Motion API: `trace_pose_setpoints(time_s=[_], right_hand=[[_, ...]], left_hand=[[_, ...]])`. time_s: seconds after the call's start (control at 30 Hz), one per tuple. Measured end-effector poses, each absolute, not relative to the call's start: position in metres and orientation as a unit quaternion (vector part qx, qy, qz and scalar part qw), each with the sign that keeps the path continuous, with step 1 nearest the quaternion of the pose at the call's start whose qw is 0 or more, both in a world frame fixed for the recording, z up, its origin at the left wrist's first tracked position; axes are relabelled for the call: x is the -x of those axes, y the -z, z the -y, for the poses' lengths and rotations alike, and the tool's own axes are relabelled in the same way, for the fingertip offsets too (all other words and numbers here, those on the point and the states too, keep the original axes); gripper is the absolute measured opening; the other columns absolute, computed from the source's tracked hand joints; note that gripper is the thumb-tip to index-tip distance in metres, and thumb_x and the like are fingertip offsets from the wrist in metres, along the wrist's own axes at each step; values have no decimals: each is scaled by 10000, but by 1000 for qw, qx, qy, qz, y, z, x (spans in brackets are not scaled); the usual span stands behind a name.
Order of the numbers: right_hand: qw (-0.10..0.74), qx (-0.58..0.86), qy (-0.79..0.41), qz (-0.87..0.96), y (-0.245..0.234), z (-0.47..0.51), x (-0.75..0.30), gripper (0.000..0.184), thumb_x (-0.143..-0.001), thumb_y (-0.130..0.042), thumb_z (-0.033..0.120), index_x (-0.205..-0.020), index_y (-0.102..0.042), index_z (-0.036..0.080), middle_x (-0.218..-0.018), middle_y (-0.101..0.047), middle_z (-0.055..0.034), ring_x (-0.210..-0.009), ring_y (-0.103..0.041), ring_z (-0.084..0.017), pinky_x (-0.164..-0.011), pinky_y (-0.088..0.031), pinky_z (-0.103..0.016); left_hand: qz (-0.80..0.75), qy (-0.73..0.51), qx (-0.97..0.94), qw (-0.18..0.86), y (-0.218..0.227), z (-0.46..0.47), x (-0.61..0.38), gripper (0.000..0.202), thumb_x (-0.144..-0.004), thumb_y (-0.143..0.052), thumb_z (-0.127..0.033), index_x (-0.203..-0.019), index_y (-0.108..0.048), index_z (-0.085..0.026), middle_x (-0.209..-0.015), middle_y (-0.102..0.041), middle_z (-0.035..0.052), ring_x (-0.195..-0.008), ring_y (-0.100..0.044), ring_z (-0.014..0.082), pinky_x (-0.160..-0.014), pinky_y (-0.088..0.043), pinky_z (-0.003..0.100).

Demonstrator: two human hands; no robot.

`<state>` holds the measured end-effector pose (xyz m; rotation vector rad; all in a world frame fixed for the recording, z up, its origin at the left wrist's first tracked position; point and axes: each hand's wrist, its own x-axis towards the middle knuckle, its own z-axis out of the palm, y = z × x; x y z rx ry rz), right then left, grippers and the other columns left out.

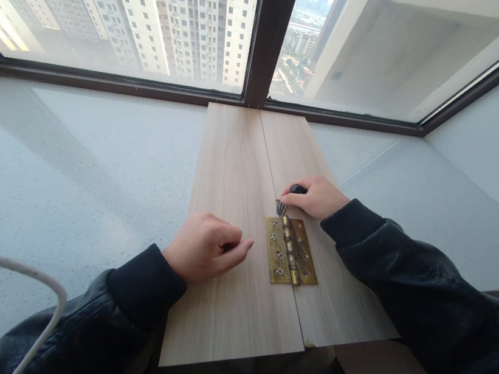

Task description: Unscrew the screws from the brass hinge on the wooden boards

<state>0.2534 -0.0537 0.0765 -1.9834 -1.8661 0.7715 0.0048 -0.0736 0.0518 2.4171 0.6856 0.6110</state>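
A brass butt hinge (pixel 290 251) lies open across the seam between two pale wood boards, its barrel running along the seam. Bright cross-marked spots in its holes look like screw heads. Just beyond its far end is a small cluster of screws (pixel 280 207). My right hand (pixel 317 196) is closed, with finger and thumb at the screws and a black rounded handle (pixel 297 189) showing in the grip; the rest of that object is hidden. To the left of the hinge, my left hand (pixel 209 245) rests over the wider board, fingers curled and thumb pointing right; its inside is hidden.
The wider board (pixel 229 171) and narrower board (pixel 296 144) lie side by side on a speckled white sill (pixel 103 163). Dark window frames (pixel 255 57) stand at their far ends. A white cable (pixel 35 273) loops over the left sleeve.
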Motion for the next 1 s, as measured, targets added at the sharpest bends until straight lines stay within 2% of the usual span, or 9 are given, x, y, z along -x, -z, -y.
trace_pose_setpoints(time_s=[0.27,0.5,1.0], right_hand=[[178,676,-280,658,-76,54,-250,181,-720,-632,311,-791,-726,174,-783,-709,-45,-745,-611,-179,-711,-453,-310],[179,674,-285,657,-75,51,-249,173,-700,-638,324,-701,-701,162,-661,-656,-20,-643,-564,-152,-642,-435,-291],[166,681,-283,654,-77,50,-249,180,-696,-633,326,-709,-704,161,-663,-658,-21,-642,-565,-152,-632,-429,-286]], left_hand=[[-257,-233,-900,263,-51,75,-4,439,-853,-490,-264,-522,-219,-161,-475,-211,-64,-434,-185,56,-449,-184,239],[-257,-233,-900,265,-52,74,-5,443,-849,-490,-267,-520,-211,-163,-469,-205,-64,-430,-183,55,-444,-185,239],[-256,-229,-901,266,-54,75,-4,440,-852,-486,-257,-522,-211,-166,-468,-213,-66,-425,-185,53,-438,-188,239]])
